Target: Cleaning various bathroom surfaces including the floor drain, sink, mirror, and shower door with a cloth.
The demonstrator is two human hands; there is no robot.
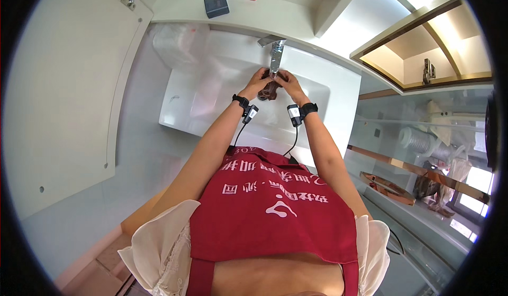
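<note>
Under the spout of the chrome faucet, both of my hands hold a dark brown, wet-looking cloth-like item over the white washbasin. My left hand grips its left side and my right hand its right side, with the fingertips nearly meeting below the spout. The lower part of the brown item hangs down in folds towards the dark drain, which it partly covers. Whether water is running cannot be told clearly. Each wrist wears a black strap with a small cabled device.
A black box with a red-tipped cable lies on the ledge behind the basin. A translucent plastic bag rests at the basin's back left corner. An open cabinet door stands at left; a lit cabinet hangs at right.
</note>
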